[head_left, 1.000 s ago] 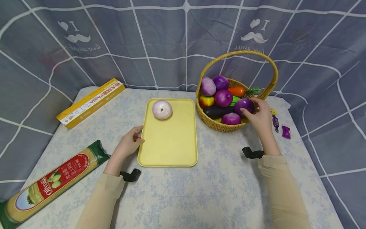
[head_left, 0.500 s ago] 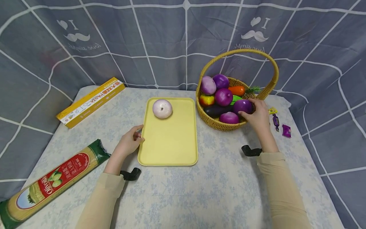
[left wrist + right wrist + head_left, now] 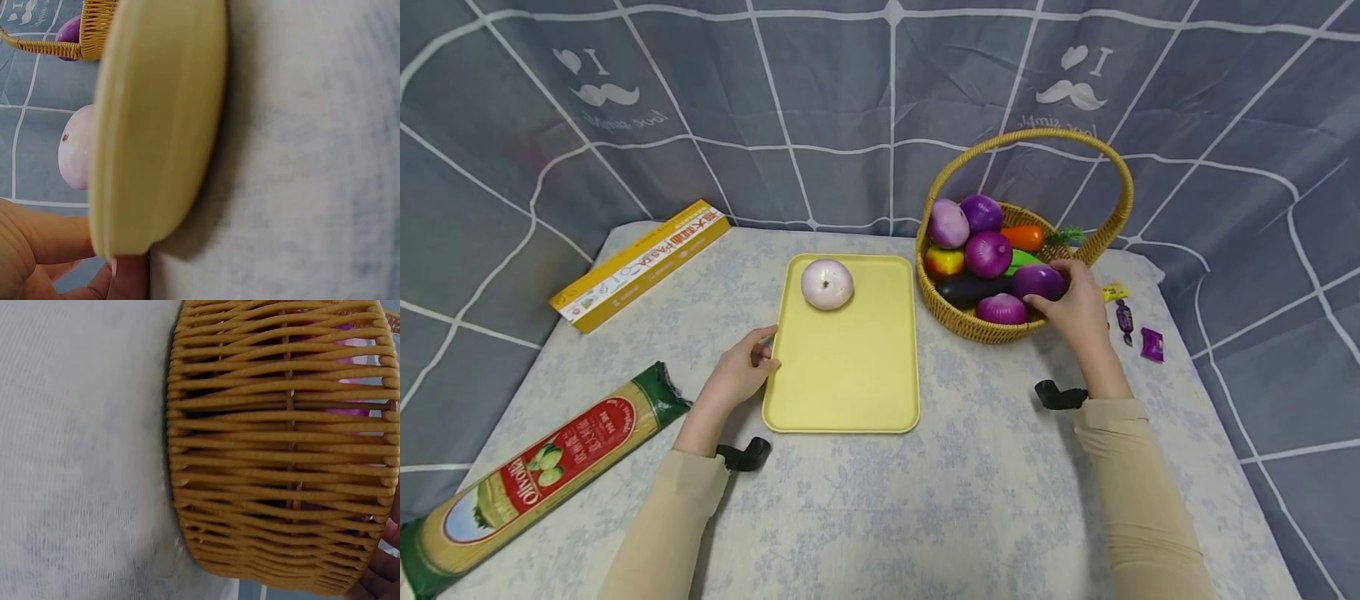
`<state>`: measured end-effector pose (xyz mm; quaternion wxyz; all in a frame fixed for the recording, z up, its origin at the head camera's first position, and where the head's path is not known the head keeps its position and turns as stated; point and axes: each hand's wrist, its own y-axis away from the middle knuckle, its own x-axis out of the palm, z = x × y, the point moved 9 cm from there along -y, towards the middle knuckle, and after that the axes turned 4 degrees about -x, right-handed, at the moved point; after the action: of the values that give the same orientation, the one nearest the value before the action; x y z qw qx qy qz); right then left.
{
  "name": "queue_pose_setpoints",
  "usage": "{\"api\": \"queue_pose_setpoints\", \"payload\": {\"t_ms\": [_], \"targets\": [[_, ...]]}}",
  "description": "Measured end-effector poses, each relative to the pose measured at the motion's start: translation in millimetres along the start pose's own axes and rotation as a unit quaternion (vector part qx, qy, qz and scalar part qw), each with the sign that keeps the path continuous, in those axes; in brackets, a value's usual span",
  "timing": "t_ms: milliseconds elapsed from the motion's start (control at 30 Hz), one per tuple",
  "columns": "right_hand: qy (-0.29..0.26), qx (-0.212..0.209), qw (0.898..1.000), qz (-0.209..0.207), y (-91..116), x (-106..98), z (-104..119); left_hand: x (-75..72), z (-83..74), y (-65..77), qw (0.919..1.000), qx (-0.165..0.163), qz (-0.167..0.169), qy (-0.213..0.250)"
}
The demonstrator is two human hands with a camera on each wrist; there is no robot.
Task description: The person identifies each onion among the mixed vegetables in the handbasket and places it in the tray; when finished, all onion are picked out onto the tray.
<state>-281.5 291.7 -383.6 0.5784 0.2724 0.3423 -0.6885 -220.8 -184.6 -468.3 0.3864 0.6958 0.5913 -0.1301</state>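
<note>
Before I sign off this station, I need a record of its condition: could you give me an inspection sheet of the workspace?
Surface: pale cloth with a faint blue pattern.
Job's things: yellow tray bearing one pale onion; wicker basket holding assorted produce.
Clutter: pasta box and long food packet left of the tray; three wrapped sweets right of the basket.
Hands: left hand grips the tray's left edge; right hand holds a round purple vegetable in the basket.
Cables: nothing seen.
Surroundings: grey-blue curtain with white lines.

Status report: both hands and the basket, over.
Left hand pinches yellow tray at edge. Right hand holds round purple vegetable in basket. Eggplant close beside it, possibly crowding.
</note>
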Motion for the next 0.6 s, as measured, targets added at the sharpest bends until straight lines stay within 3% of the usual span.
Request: {"api": "queue_pose_setpoints", "payload": {"t_ms": [167, 333, 600], "targets": [[-0.021, 0.016, 1.0, -0.01, 2.0, -2.7, -2.5, 0.2, -0.6, -0.6, 1.0, 0.001, -0.001, -0.002], [-0.076, 0.039, 0.995, -0.042, 6.8, -10.3, -3.2, 0.3, -0.8, -0.5, 1.0, 0.0, -0.004, -0.002], [-0.144, 0.05, 0.985, -0.08, 15.0, -19.9, 17.0, -0.4, -1.1, -0.3, 1.0, -0.006, -0.005, -0.001]]}}
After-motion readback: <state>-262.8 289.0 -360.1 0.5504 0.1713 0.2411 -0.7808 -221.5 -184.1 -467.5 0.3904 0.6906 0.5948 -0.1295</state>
